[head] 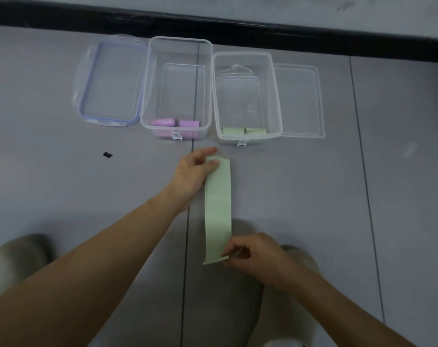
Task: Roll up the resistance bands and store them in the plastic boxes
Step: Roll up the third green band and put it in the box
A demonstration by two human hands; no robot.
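Seemingly flat, pale green band [218, 209], ends pinched

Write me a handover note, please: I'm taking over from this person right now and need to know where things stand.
Hands: left hand pinches the far end of the green band; right hand pinches its near end. The band is stretched out straight, not yet rolled.
Done: two purple rolls sit in the left box, two green rolls in the right box. Both boxes are open.
Left: roll this band and store it, probably in the right box with the other green ones.
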